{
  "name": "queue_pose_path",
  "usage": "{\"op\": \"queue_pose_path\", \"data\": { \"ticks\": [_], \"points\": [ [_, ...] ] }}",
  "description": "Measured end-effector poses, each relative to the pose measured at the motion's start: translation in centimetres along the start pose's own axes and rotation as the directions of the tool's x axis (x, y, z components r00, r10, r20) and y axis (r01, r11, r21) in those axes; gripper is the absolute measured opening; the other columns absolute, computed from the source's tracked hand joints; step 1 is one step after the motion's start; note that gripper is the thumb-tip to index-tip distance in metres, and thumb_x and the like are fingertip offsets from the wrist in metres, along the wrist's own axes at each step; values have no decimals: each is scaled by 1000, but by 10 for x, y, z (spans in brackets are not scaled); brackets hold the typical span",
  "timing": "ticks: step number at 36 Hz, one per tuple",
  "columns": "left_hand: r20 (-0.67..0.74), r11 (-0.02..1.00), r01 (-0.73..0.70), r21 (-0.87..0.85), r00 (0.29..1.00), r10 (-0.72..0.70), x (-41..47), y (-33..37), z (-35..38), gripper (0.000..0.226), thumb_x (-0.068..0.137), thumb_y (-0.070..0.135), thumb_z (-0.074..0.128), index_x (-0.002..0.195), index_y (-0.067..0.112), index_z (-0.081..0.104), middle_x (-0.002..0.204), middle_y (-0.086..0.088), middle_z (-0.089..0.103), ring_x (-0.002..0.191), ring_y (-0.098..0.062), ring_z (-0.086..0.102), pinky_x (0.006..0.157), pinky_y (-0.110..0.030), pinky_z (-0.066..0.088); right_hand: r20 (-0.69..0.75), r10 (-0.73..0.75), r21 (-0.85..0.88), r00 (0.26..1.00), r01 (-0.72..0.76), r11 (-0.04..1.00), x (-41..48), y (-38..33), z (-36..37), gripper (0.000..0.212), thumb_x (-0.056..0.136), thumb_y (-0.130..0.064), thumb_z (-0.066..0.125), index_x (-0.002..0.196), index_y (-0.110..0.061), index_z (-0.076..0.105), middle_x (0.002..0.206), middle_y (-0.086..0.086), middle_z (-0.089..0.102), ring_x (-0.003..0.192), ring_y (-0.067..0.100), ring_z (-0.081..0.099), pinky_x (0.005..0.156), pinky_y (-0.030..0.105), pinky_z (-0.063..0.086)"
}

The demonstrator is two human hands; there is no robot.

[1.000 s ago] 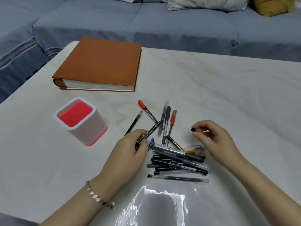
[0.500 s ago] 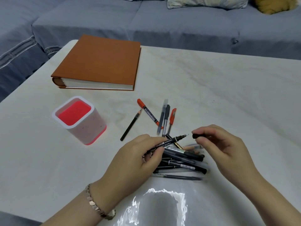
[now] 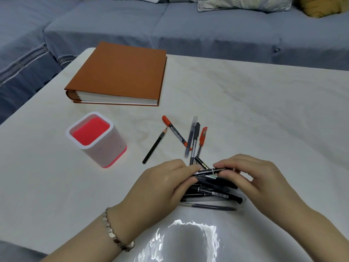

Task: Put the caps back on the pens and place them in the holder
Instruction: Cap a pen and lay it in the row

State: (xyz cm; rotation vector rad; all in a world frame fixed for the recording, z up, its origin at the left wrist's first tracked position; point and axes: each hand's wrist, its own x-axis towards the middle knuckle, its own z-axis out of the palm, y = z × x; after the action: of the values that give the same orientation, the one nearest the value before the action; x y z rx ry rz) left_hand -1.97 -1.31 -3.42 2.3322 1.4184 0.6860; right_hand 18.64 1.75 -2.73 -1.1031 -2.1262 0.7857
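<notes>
Left hand (image 3: 162, 188) pinches the slim black plastic pen (image 3: 209, 172) at mid-barrel; right hand (image 3: 253, 178) pinches its cap end (1 shaft, likely light, stiff, slippery).

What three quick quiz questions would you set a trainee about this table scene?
1. True or false: the white square pen holder with a red inside already contains pens.
2. The left hand and right hand together grip: A) a slim black marker pen; B) a black pencil; C) a red-capped pen.
3. Which wrist wears the metal link bracelet?
Key: 1 false; 2 A; 3 the left.
</notes>
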Motion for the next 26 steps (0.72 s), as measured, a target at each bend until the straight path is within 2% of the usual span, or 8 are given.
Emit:
{"op": "queue_pose_path", "data": {
  "ticks": [7, 9, 11, 12, 14, 19, 22, 26],
  "points": [
    [108, 996, 11, -89, 994, -1, 11, 4, -2, 31, 89, 34, 38, 101, 19, 62, 69, 5, 54, 68, -8, 48, 60, -21, 40, 27, -159, -136, 987, 161, 978, 1, 3, -3, 25, 90, -39, 44, 92, -25, 64, 75, -16, 59, 74, -10, 48, 72, 0, 35],
    [243, 948, 159, -275, 966, -91, 20, 7, -8, 34, 86, 34, 42, 89, 8, 64, 63, -3, 50, 62, -9, 45, 60, -26, 40, 11, -200, -149, 980, 199, 969, 1, 4, -6, 22, 90, -31, 47, 92, -20, 65, 76, -16, 58, 72, -6, 48, 72, 2, 36],
    [439, 787, 379, -487, 885, -154, 28, 5, -14, 29, 89, 25, 47, 76, 4, 63, 56, -6, 47, 51, -10, 41, 51, -23, 35, 18, -256, -182, 966, 255, 950, 0, 6, -8, 19, 91, -28, 47, 95, -18, 63, 77, -11, 60, 73, 1, 50, 71, 6, 38],
    [498, 718, 452, -529, 851, -168, 30, 4, -16, 26, 91, 17, 49, 71, 10, 64, 52, 0, 47, 47, -7, 38, 47, -18, 34, 39, -274, -206, 961, 276, 939, -1, 7, -10, 20, 92, -28, 46, 96, -18, 62, 77, -8, 62, 73, 4, 51, 71, 8, 39],
    [512, 717, 482, -504, 835, -202, 34, 3, -17, 25, 90, 14, 54, 73, 23, 70, 52, 9, 53, 47, -5, 41, 48, -17, 37, 115, -266, -284, 957, 288, 915, 1, 8, -10, 23, 94, -30, 41, 98, -20, 61, 78, -5, 65, 73, 7, 52, 71, 10, 39],
    [241, 975, 197, -102, 956, -168, 39, 11, -15, 22, 84, 35, 60, 96, 20, 71, 81, -3, 70, 73, -12, 58, 69, -29, 46, 256, -99, -421, 962, 203, 884, 16, 3, 13, 30, 91, -43, 29, 104, -33, 55, 67, -17, 54, 69, 3, 42, 66, 20, 34],
    [58, 983, 185, -1, 981, -184, 34, 5, -20, 29, 84, 40, 59, 103, 20, 66, 95, 2, 69, 88, -12, 59, 81, -31, 48, 212, 11, -323, 977, 60, 945, 24, 1, 25, 37, 87, -45, 26, 116, -41, 48, 70, -26, 38, 74, 1, 40, 62, 17, 35],
    [-324, 944, 299, 137, 915, -243, 15, -31, -44, 48, 78, 42, 63, 117, 13, 58, 118, -4, 61, 112, -15, 48, 98, -23, 32, 179, 202, -202, 963, -165, 965, 30, 4, 27, 23, 95, -24, 38, 109, -35, 53, 78, -23, 50, 72, -6, 49, 68, 7, 37]
  ]
}}
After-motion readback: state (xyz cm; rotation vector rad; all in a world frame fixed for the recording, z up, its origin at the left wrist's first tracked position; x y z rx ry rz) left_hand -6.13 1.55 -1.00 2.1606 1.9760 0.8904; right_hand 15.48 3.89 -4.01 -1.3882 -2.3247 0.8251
